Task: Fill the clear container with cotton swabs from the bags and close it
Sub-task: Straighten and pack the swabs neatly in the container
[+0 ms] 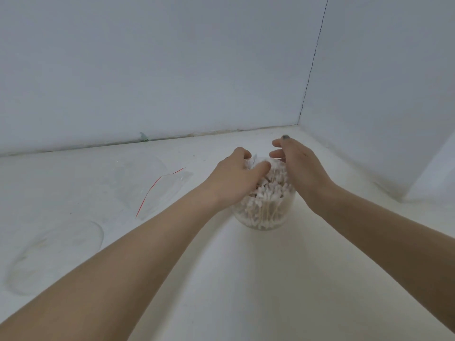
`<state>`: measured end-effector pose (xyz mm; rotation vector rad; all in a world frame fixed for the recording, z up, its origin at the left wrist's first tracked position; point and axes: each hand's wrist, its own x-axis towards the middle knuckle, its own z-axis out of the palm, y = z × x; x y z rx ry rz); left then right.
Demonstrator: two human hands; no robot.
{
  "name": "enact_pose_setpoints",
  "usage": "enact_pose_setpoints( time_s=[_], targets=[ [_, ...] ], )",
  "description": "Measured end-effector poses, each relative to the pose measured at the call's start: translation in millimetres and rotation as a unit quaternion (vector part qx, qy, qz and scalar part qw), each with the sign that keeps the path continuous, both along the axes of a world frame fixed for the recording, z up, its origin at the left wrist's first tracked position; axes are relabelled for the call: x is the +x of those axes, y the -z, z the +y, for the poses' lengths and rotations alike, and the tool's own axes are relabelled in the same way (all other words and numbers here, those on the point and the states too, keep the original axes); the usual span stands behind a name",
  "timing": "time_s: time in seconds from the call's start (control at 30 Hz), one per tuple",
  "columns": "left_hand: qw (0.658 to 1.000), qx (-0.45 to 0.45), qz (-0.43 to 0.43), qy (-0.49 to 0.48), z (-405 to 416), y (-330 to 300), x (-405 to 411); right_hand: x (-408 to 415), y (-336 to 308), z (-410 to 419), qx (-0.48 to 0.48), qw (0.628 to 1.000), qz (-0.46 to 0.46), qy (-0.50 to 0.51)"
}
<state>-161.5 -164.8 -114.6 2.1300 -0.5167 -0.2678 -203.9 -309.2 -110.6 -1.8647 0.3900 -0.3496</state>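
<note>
The far rim of the clear container [264, 212] is hidden behind both hands, and its transparent wall is hard to trace against the white table [246, 279]; only the lower part shows plainly, packed with cotton swabs [267, 193] standing on end. A clear lid [56, 252] lies flat at the left of the table, barely visible apart from its curved edge, and an empty clear bag [160, 190] with a red zip line lies between the lid and the container, its outline faint.

The left hand [234, 178] rests on top of the swabs, fingers bent down over them at the far side; whether it actually pinches any cannot be told. The right hand [295, 163] hangs just beside the container's right rim, fingers loosely extended and slightly apart, holding nothing visible. The container stands upright near the table's far right corner, lid off.
</note>
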Motion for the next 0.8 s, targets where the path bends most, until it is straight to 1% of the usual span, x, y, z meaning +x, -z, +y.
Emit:
enact_pose_setpoints(
  time_s=[0.2,0.3,0.37,0.43,0.5,0.6,0.7,0.8],
  targets=[
    [0.998,-0.042,0.035,0.018,12.7,9.6,7.9,1.8,1.8,4.9,0.015,1.0,0.002,0.005],
    [0.989,-0.103,0.105,0.015,12.2,9.8,6.9,2.1,3.8,5.4,0.003,1.0,0.004,0.004],
    [0.984,-0.125,0.128,-0.008,8.0,3.1,6.6,2.8,5.3,6.4,-0.002,1.0,0.001,0.0],
    [0.982,-0.129,0.132,-0.03,2.4,-7.4,6.2,4.5,6.7,8.5,0.001,1.0,0.0,-0.005],
    [0.985,-0.109,0.127,-0.043,-4.6,-13.9,5.7,6.7,8.5,10.7,-0.005,1.0,-0.006,-0.01],
    [0.992,-0.079,0.088,-0.046,-10.1,-9.9,8.9,9.7,11.6,12.7,-0.002,1.0,-0.025,-0.003],
    [0.996,-0.054,0.056,-0.045,-6.4,-0.4,13.9,10.3,14.5,11.3,0.043,0.998,-0.037,0.018],
    [0.994,-0.07,0.077,-0.026,2.3,3.6,14.3,11.5,16.2,9.5,0.085,0.995,-0.046,0.039]
  ],
)
